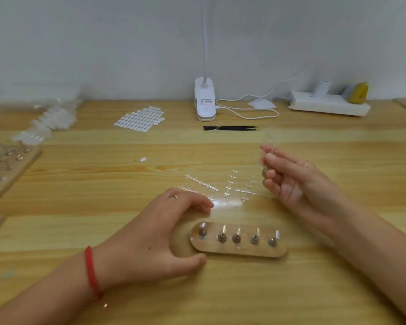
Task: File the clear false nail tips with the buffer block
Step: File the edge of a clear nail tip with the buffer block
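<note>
A small oval wooden board point(242, 250) with several metal pegs lies near the table's front edge. My left hand point(164, 233) rests against its left end, thumb in front and fingers behind it. My right hand point(291, 177) is raised to the right of the board, fingers pinched on a clear false nail tip point(271, 139) that is blurred. Clear plastic sprues point(227, 187) lie on the table between the hands, lit by a bright spot. No buffer block shows in view.
Black tweezers point(231, 128) lie behind the sprues. A white clip lamp point(204, 99) with its cable stands at the wall, a white power strip point(328, 104) to its right. A sheet of white stickers point(140, 119) and bagged nail tips point(49, 120) sit at left, beside another wooden peg board point(7, 170).
</note>
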